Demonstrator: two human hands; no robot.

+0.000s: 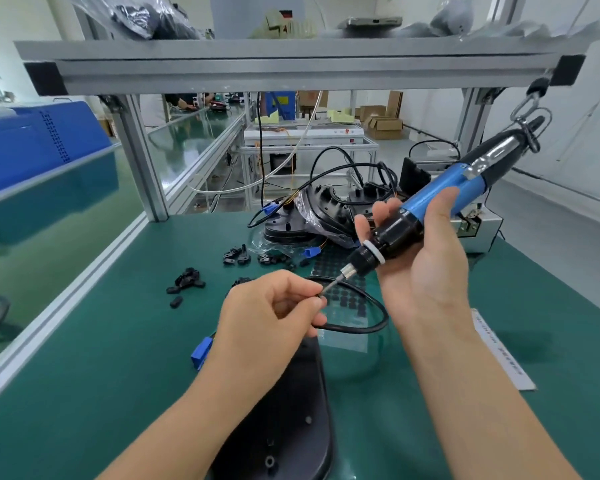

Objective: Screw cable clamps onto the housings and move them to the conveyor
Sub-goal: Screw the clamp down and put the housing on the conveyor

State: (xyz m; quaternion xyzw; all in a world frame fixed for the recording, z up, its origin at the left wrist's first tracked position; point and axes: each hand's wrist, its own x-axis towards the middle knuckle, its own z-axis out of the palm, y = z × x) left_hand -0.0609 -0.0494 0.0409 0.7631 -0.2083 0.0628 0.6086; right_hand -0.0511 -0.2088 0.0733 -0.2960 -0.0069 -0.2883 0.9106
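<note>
My right hand [420, 261] grips a blue and black electric screwdriver [440, 202], tilted with its bit pointing down-left. My left hand [271, 306] pinches something small at the bit's tip [321, 296]; I cannot make out what it is. Under my forearms lies a black housing [291, 427] with a black cable [361, 327] looping out of it and a blue connector [201, 351] at its left. Small black cable clamps [186, 282] lie scattered on the green mat, with more clamps [238, 256] farther back.
A pile of black housings [312, 216] with cables sits at the back of the bench. A sheet of black round pads [340, 285] lies under the tool. The green conveyor [49, 237] runs along the left behind an aluminium rail. An aluminium shelf [291, 67] spans overhead.
</note>
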